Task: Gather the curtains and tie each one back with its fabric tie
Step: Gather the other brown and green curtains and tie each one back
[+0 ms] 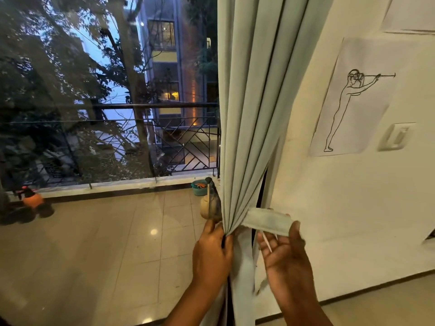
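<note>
A pale green curtain (249, 114) hangs at the right edge of the glass door, its folds bunched together low down. My left hand (211, 248) is closed around the gathered folds at the curtain's left side. A matching fabric tie (268, 221) runs from behind the curtain toward the right. My right hand (284, 252) holds the tie's free end between thumb and fingers, palm turned up. A thin white cord hangs across that palm. Below my hands the curtain drops out of view.
The white wall (353, 208) to the right carries a line drawing on paper (353, 97) and a switch plate (396, 136). Beyond the glass lie a tiled balcony, a railing (183, 147), an orange sprayer bottle (31, 197) and a teal bucket (200, 187).
</note>
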